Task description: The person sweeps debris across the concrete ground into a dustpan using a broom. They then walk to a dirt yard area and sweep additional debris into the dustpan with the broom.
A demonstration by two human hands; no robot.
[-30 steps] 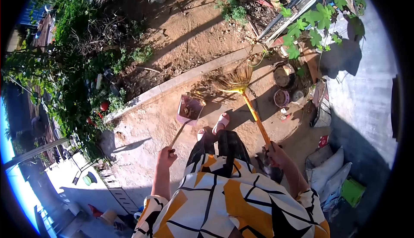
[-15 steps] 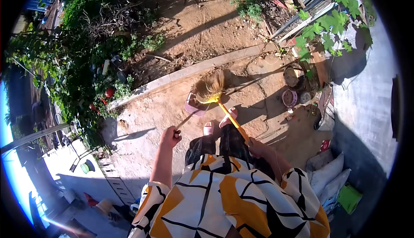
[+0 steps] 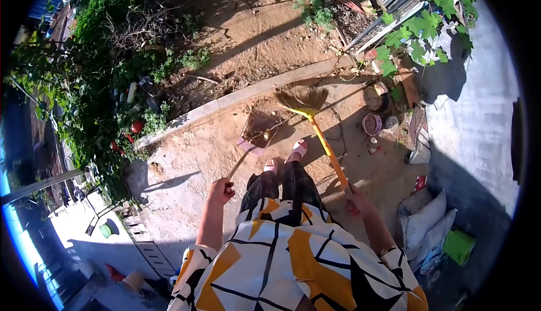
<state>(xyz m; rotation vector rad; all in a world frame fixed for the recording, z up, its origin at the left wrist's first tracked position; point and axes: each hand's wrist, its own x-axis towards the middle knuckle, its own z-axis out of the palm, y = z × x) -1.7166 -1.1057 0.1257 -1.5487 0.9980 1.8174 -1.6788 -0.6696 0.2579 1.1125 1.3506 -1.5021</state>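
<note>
My left hand is closed around the thin handle of a pinkish dustpan, which rests on the ground ahead of my feet. Dark debris and a few twigs lie in the pan. In my right hand is the orange handle of a broom, gripped near its upper end. The broom's fanned bristles are to the right of the dustpan, apart from it, close to the concrete curb.
A low concrete curb crosses ahead, with bare soil beyond. Leafy plants crowd the left. Round pots stand at the right by the wall. White sacks and a green container sit at lower right.
The broom head has swung right, off the dustpan, and my right hand has moved outward to the right with the handle. The pan's contents now show. My left hand still holds the dustpan.
</note>
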